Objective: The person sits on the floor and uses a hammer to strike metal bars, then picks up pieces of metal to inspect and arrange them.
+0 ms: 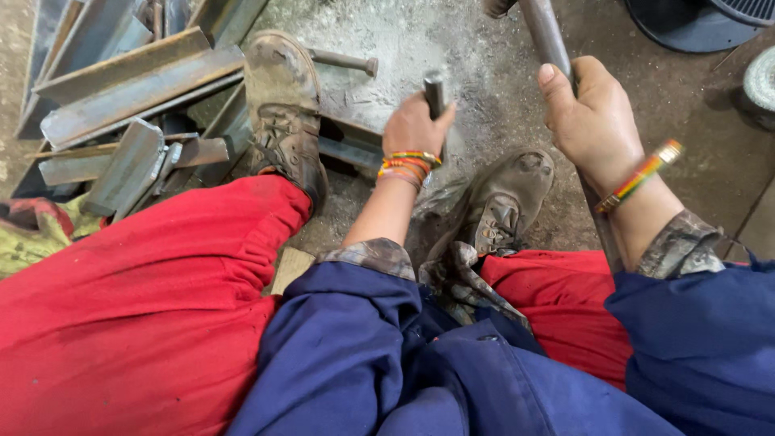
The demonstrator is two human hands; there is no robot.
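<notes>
**Both fists locked on steel**

Dusty concrete floor (484,73), angle irons (137,77) stacked left. Left hand (413,125) is fisted around a short steel rod (434,90), upright between the boots. Right hand (593,117) clamps a long metal bar (545,36), slanting upward.

No packages, labels, signs or screens appear anywhere in this view. Nothing printed, boxed or lit is visible.
</notes>
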